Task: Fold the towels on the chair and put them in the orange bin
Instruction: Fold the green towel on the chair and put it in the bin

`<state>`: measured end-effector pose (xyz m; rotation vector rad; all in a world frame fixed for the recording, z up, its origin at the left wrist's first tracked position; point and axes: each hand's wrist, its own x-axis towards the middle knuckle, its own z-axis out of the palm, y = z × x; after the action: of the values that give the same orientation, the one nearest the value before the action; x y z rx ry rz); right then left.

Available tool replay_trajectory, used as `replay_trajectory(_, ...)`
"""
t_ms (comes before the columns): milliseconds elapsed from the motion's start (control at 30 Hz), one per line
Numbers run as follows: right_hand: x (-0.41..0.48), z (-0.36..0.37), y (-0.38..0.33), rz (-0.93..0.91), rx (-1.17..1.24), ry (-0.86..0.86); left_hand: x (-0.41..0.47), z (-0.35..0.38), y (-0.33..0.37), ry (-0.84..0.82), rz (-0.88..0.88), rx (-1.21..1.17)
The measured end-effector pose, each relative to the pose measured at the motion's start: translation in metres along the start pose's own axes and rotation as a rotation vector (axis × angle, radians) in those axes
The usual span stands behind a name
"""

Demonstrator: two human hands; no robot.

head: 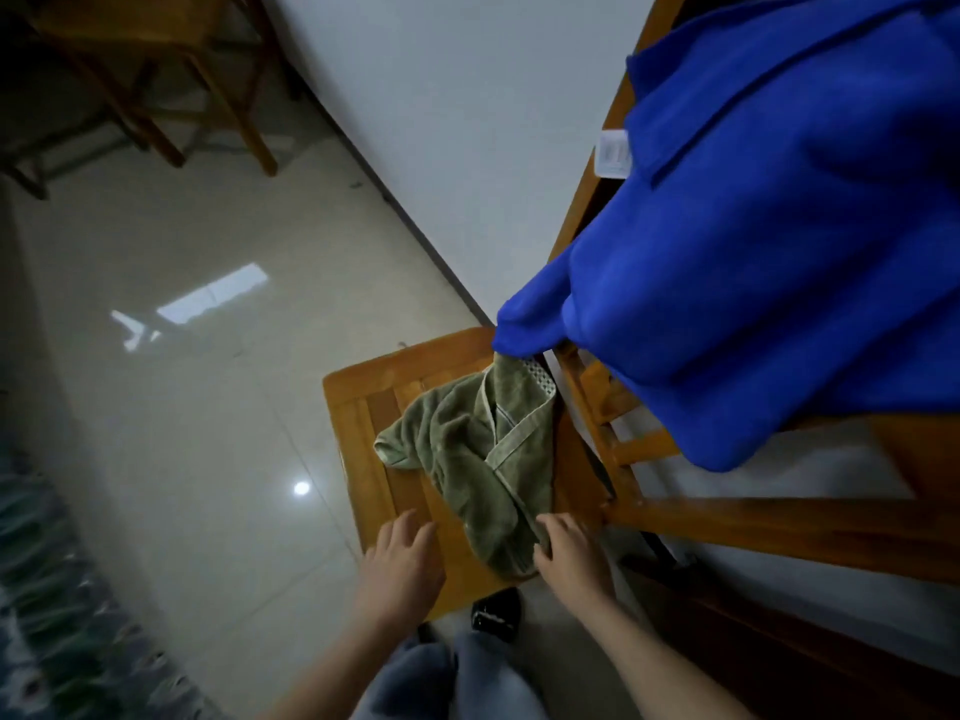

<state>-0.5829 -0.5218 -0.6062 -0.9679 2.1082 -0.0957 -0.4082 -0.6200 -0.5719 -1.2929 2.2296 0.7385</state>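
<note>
over the chair seat (363,433), left hand (400,558) spread and empty; right hand (569,556) grips the green towel (467,449).

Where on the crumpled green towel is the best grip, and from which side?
Pinch the pale hemmed edge of the green towel, from above on the near side. The hem lies exposed on top of the heap and marks a true edge; the chair back and blue towel crowd its far right.
</note>
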Motion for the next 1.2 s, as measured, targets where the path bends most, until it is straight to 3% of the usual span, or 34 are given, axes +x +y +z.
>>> replay_trajectory(167, 0.042, 0.01, 0.005, 0.016, 0.103, 0.067, 0.054, 0.028, 0.003, 0.072, 0.088, 0.045)
replay_trajectory(333, 0.08, 0.034, 0.019, 0.048, 0.115, 0.071, 0.105, 0.071, 0.01, 0.307, 0.175, 0.131)
replay_trajectory(533, 0.096, 0.056, 0.017, 0.108, -0.137, 0.043, 0.115, 0.094, -0.007, 0.276, 0.203, 0.212)
replay_trajectory(633, 0.096, 0.066, 0.015, 0.115, -0.127, 0.061, 0.11, 0.098, -0.023, 0.316, 0.168, 0.179)
replay_trajectory(967, 0.053, 0.063, 0.022, 0.294, 0.35, 0.189, 0.067, 0.089, -0.071, 0.382, -0.053, -0.226)
replay_trajectory(1200, 0.007, 0.018, -0.025, 0.167, 0.553, 0.259, 0.02, 0.053, -0.088, 0.409, -0.117, -0.268)
